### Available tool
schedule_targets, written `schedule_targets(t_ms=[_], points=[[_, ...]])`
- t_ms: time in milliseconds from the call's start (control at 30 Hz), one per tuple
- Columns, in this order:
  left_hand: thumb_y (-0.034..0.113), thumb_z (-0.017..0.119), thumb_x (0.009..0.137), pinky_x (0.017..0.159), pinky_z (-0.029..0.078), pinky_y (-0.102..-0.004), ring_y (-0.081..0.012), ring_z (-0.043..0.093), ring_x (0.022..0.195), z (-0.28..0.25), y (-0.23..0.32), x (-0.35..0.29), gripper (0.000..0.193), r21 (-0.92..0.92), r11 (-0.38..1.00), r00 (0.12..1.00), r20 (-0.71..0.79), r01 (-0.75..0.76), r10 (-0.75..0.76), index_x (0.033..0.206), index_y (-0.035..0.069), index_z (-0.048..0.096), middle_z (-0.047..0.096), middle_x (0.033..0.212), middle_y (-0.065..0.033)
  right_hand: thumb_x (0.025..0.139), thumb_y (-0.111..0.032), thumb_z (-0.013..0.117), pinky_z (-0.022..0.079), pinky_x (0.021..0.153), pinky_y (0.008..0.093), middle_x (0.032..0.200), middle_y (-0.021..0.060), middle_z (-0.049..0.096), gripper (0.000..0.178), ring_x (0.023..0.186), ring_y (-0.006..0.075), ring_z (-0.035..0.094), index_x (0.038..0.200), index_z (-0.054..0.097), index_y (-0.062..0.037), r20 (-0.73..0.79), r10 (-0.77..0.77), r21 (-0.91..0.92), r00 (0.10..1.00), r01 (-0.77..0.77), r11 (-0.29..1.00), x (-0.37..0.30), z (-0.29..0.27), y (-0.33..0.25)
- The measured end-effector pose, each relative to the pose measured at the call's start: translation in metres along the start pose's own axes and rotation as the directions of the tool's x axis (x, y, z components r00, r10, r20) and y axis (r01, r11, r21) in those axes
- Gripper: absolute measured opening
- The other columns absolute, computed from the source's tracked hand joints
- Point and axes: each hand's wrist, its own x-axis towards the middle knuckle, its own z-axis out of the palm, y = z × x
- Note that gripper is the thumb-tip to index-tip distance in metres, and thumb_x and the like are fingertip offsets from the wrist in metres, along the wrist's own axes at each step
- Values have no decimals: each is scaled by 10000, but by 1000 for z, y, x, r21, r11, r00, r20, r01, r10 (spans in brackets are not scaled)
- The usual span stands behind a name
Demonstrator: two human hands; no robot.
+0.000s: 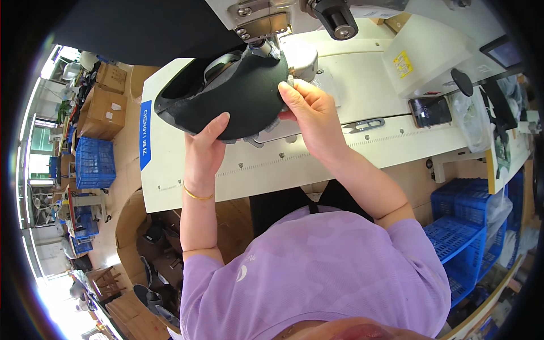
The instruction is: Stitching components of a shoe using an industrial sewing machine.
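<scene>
A black cap-like fabric piece (238,102) with a grey inner side and a rough grey lower edge lies under the head of a sewing machine (263,25). Its upper edge meets the metal parts round the needle (265,50). My left hand (207,148) grips its lower left part, thumb on the outer face and fingers hidden beneath. At the right edge, my right hand (310,107) pinches the fabric between thumb and forefinger, close to the machine's round post (301,59).
Thread snips (364,125) and a phone (429,111) lie right on the white machine table (187,190). A cardboard box (129,226) with dark pieces stands below left. Blue plastic crates (459,226) stand at lower right. A clear plastic bag (471,120) hangs beyond the phone.
</scene>
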Motion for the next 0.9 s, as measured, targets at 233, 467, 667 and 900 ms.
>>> schedule_targets(t_ms=[233,467,667,900], points=[[-18,578,848,794,537,-312,-203,610,999,7,1,6,396,8,999,999,40,-33,33,1232,-42,482,596,1137,-130,978,-219,491,515,753,241,911,32,636,240,807,79,608,986,614,-12,29,-7,38,1000,6,999,2,2,-1],[5,560,882,686,533,-305,-185,627,936,3,-12,7,345,96,992,995,58,-86,81,1221,32,504,604,1120,-95,961,-180,516,547,685,247,812,40,619,225,734,95,620,890,599,17,-42,-25,120,999,29,992,5,6,-6],[-14,548,893,699,540,-310,-182,626,945,11,-15,9,323,84,991,995,21,-104,102,1212,22,514,603,1128,-101,974,-184,480,551,735,261,886,56,650,237,779,107,632,978,617,9,-4,-16,53,1000,16,998,4,0,-4],[-22,574,880,832,520,-297,-170,610,982,25,-22,11,323,85,977,978,-66,-194,199,1198,-3,523,600,1143,-100,969,-176,487,555,711,263,874,62,649,228,772,119,635,956,619,10,-20,-47,60,999,48,997,7,1,-3]])
